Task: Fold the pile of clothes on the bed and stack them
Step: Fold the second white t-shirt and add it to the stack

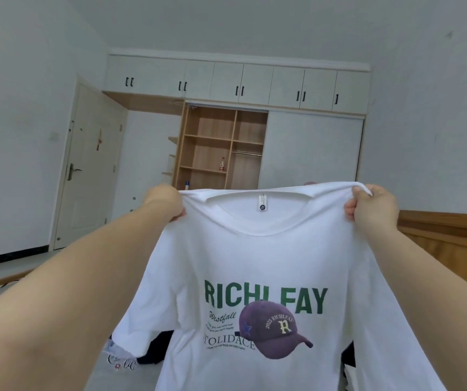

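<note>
- A white T-shirt [257, 255] hangs spread across the centre and lower half of the frame, its printed front facing the camera
- The left hand [167, 203] is closed around the shirt's shoulder at centre left
- The right hand [370, 206] is closed around the other shoulder at centre right
- Dark clothes [156, 348] show at the lower left under the sleeve
- An open wardrobe [221, 148] stands at upper centre

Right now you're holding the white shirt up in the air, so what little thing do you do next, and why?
Probably lower the white T-shirt flat onto the bed, print side down. The left hand and right hand each pinch a shoulder, and it hangs open and smooth with the printed front facing the camera, so it looks ready to lay down for folding. Other clothes lie underneath, so a bare spot would help.
</note>
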